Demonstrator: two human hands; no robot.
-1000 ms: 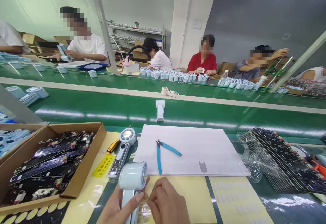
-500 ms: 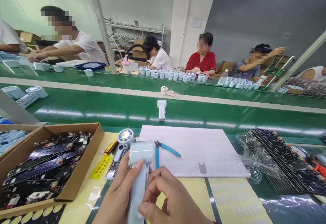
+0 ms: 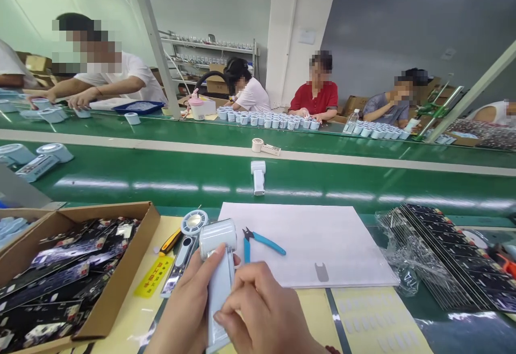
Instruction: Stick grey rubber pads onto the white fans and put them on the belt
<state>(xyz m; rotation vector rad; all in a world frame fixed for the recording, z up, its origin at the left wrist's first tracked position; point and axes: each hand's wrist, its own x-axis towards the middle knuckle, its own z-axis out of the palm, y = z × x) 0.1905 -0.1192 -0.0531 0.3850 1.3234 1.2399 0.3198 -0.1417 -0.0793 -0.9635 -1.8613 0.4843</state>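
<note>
A light-blue handheld fan (image 3: 220, 284) is in my left hand (image 3: 187, 303), its round head pointing away and the thumb laid along the neck. My right hand (image 3: 272, 308) is closed, with its fingertips pinched together against the fan's handle. Whether anything small is between those fingertips is hidden. Just beyond my left hand lies a second fan (image 3: 194, 222) with an exposed circuit board in its handle. Teal-handled nippers (image 3: 266, 242) rest on a white sheet stack (image 3: 298, 225) past my right hand.
To the left stands a cardboard box (image 3: 121, 284) of black circuit boards. A yellow label (image 3: 154, 276) and a yellow-black tool (image 3: 170, 242) lie beside it. More boards (image 3: 447, 246) sit at right. Another fan (image 3: 258, 177) lies on the green belt; co-workers sit beyond.
The held fan and both hands have shifted slightly left and down in view. My right fingertips remain at the handle. Across the belt, a co-worker's raised arm has come down.
</note>
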